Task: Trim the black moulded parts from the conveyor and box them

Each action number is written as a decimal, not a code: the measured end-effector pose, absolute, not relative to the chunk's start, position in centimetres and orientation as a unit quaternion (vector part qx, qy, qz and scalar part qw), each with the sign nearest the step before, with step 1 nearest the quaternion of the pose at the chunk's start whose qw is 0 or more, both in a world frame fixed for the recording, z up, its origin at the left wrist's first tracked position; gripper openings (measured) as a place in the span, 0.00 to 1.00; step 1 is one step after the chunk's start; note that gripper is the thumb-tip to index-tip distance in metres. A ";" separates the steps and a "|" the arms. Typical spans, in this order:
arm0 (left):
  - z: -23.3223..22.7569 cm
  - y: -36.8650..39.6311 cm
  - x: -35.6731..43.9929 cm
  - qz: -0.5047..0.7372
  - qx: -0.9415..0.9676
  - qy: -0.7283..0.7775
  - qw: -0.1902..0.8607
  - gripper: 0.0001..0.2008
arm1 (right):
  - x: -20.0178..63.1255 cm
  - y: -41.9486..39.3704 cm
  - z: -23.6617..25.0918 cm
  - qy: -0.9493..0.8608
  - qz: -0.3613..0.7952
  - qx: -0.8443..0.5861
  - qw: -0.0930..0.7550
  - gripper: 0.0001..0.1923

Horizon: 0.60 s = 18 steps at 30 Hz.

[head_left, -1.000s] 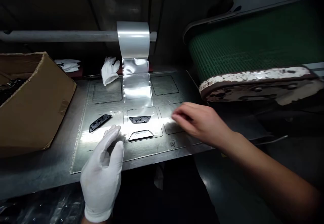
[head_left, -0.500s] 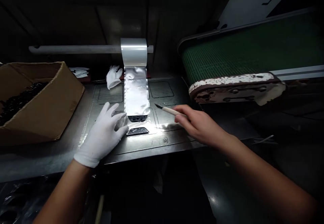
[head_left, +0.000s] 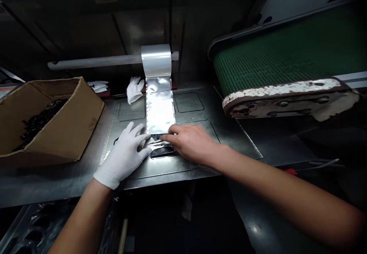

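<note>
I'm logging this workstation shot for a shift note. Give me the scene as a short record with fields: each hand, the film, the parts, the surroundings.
left hand: white-gloved left hand flat on the metal plate, fingers at the film's left edge
right hand: bare right hand pressing the film's lower end
film: clear film strip hanging from a roll on a bar
parts: dark plastic part below the film end
left side: cardboard box holding dark parts
right side: green conveyor belt

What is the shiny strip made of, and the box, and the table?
The shiny strip looks like thin clear plastic film: it glares, crinkles and unrolls from a roll. The box looks like brown cardboard, matte, with a ragged edge. The table plate seems brushed metal, grey with dull reflections. The left hand wears a white, probably cotton, glove.
</note>
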State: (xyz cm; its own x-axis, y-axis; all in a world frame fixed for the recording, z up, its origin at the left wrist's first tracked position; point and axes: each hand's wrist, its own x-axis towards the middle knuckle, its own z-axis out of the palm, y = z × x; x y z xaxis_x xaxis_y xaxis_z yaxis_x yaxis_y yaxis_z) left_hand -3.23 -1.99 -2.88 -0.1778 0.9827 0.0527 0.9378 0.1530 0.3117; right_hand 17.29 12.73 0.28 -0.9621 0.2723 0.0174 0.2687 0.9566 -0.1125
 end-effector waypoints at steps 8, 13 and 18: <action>-2.4 -2.3 -3.5 0.133 0.645 0.749 0.071 0.21 | 33.3 18.2 -1.3 -0.968 -0.021 -0.233 0.088 0.18; -0.4 -2.0 -0.4 0.186 0.716 0.672 0.021 0.13 | 33.8 17.7 -4.7 -0.940 0.009 -0.297 0.168 0.23; -0.1 -0.4 2.6 0.096 0.766 0.636 0.017 0.12 | 32.4 16.5 -6.6 -0.919 0.042 -0.308 0.244 0.21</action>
State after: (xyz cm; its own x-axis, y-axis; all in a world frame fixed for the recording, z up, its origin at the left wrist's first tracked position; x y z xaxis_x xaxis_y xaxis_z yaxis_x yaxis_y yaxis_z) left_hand 2.60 -0.36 -0.14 0.1734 0.9769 0.1249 0.9705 -0.1911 0.1473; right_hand 32.42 16.46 -6.62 -0.6913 0.5858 0.4231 0.5447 0.8072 -0.2275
